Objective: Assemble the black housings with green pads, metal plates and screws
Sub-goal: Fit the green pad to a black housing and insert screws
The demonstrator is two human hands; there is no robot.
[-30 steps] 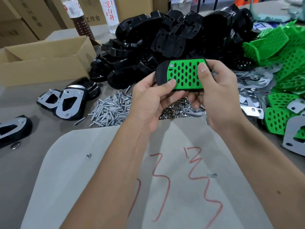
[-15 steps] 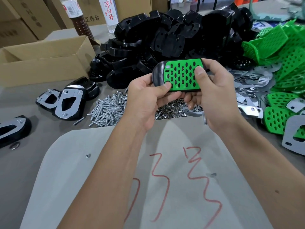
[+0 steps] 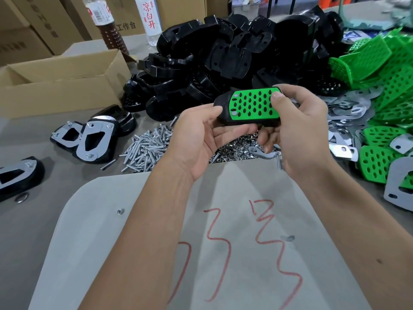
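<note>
Two bare forearms enter from the near edge, one on the left and one on the right, and each ends in a bare hand. No sleeves, cuffs, gloves, rings, bracelets or watch show anywhere along them. The left hand (image 3: 199, 139) shows its palm and the heel of the thumb, with fine creases across the wrist. The right hand (image 3: 297, 130) shows its back and knuckles, and its thumbnail is short and unpainted. A small dark mole sits on the right forearm, near the right edge.

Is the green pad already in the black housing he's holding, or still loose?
In. The green pad lies flush inside the black housing, whose rim frames it, held between both hands.
</note>
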